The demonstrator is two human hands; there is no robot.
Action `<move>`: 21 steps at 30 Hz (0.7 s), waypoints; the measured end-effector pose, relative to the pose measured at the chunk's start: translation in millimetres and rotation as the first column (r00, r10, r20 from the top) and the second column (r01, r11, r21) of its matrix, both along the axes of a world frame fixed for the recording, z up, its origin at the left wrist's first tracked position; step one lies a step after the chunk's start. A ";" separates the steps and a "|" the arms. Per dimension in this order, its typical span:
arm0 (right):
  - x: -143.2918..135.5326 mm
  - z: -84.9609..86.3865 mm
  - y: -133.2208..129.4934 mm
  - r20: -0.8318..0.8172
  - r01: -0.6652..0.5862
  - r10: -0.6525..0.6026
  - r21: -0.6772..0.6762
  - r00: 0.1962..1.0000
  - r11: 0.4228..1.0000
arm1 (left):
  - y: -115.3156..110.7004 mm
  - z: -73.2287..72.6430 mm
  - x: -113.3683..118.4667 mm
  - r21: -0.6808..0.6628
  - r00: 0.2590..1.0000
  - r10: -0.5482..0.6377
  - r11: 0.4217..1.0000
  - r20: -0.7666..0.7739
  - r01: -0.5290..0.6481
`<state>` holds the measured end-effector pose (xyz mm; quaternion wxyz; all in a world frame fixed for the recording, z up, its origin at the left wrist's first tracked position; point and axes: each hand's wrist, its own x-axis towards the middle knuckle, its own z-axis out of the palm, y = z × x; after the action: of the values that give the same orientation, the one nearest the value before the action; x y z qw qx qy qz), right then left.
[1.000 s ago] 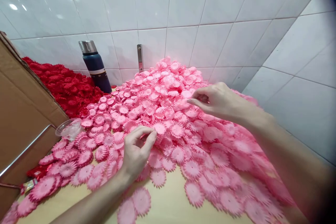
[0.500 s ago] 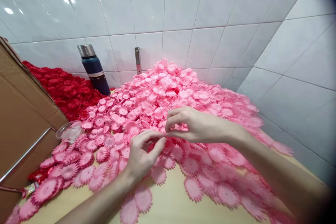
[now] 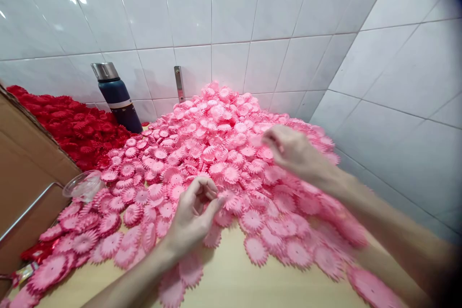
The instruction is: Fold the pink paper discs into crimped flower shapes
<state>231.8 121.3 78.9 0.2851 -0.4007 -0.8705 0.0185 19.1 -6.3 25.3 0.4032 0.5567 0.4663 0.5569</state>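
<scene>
A large heap of pink scalloped discs (image 3: 231, 173) covers much of the pale tabletop. My left hand (image 3: 197, 209) is over the front middle of the heap, its fingers curled and thumb tip close to the fingertips; whatever it pinches is too small to make out. My right hand (image 3: 288, 147), smeared by motion, is above the right part of the heap, apart from the left one. Its fingers look bent, but what they hold, if anything, is not clear.
A dark blue bottle (image 3: 121, 101) leans in view before the tiled wall, beside a red heap (image 3: 79, 122). At the left are a cardboard box (image 3: 29, 173), a clear plastic cup (image 3: 84, 185) and a small wrapper (image 3: 25, 272). A metal bracket (image 3: 179, 84) is on the wall.
My right hand has moved away from my left hand, up and to the right. My left hand stays near its place with fingers still curled. The whole view has shifted slightly.
</scene>
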 end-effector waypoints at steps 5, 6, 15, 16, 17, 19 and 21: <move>34.5 7.2 6.1 -0.122 0.201 -0.207 -0.054 0.971 0.978 | 0.5 -4.5 0.7 0.059 1.000 -0.021 0.998 -0.013 0.022; 34.1 5.9 0.1 -0.116 0.187 -0.196 -0.085 0.974 0.979 | 1.9 -6.0 0.5 0.050 1.000 -0.001 0.999 -0.009 0.001; -24.8 -12.5 -59.6 -0.322 -0.405 0.281 -0.436 0.904 0.804 | 4.8 -9.9 -1.5 -0.046 0.998 -0.021 0.999 -0.057 0.018; -29.1 -16.0 -61.6 -0.338 -0.438 0.302 -0.474 0.891 0.764 | 4.4 -9.6 -1.4 -0.047 0.998 -0.035 0.998 -0.053 0.033; -32.2 -20.1 -62.9 -0.366 -0.453 0.292 -0.508 0.884 0.733 | 4.1 -9.3 -1.2 -0.047 0.998 -0.039 0.998 -0.048 0.037; -35.6 -29.4 -64.0 -0.440 -0.472 0.243 -0.547 0.865 0.691 | 3.7 -9.1 -0.9 -0.041 0.999 -0.034 0.999 -0.035 0.032; -36.2 -38.5 -64.2 -0.514 -0.498 0.191 -0.568 0.837 0.655 | 3.8 -9.1 -0.7 -0.042 1.000 -0.026 0.999 -0.011 0.025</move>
<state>195.6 57.1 40.4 0.2841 -0.2860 -0.7820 0.4753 18.4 -2.6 16.3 0.4190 0.5573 0.4731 0.5386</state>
